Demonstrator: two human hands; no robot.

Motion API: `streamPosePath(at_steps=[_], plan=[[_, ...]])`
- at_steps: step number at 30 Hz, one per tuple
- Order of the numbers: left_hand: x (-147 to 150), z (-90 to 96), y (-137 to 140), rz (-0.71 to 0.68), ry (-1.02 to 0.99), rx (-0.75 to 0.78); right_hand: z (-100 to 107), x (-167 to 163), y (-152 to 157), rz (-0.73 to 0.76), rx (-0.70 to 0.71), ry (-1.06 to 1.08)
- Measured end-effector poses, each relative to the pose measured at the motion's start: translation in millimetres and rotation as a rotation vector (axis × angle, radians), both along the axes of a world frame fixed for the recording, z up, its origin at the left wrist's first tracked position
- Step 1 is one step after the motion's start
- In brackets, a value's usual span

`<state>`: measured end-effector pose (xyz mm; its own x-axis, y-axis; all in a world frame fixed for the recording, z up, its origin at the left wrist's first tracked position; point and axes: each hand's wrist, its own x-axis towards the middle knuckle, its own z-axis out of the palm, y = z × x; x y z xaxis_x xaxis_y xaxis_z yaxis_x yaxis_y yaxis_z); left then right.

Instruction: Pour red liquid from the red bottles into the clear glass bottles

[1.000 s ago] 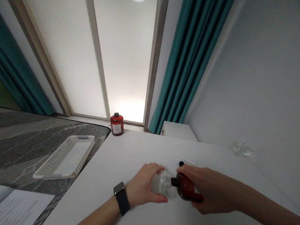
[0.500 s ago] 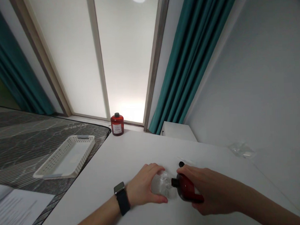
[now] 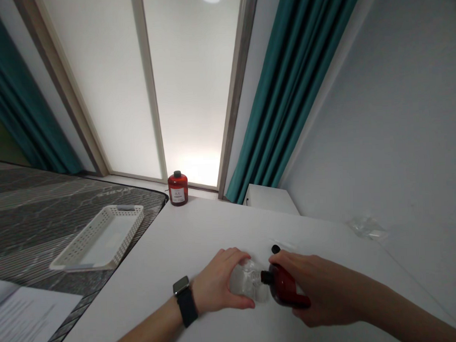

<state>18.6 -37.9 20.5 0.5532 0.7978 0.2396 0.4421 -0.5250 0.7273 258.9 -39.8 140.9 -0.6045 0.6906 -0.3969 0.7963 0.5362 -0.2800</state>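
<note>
One clear bottle (image 3: 243, 282) is held on or just above the white table (image 3: 152, 255), the left hand (image 3: 219, 280) clamped round its left side, apparently to steady it. Right of it, the right hand (image 3: 316, 288) is closed round a dark red bottle (image 3: 284, 285), tipped so its black neck (image 3: 267, 277) points at the clear bottle, likely to line up the openings. Both forearms (image 3: 144, 328) slant inward, left thumb (image 3: 242, 302) on the clear bottle's near side. Well beyond it, leftward, another red bottle (image 3: 178, 189) stands upright.

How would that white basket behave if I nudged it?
The white basket would probably slide rather than tip, since it sits low and wide. It's likely light, given its hole-pierced walls, which might flex under a squeeze.
</note>
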Motion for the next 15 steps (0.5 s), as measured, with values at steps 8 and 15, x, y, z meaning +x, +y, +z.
streamPosePath(at_steps=[8, 15], plan=[[0.5, -1.4, -0.3, 0.008, 0.011, 0.003, -1.9, 1.8, 1.7, 0.009, 0.011, 0.018], [0.4, -0.5, -0.4, 0.004, 0.008, 0.006, -3.1, 2.2, 2.2, 0.006, 0.026, 0.041]])
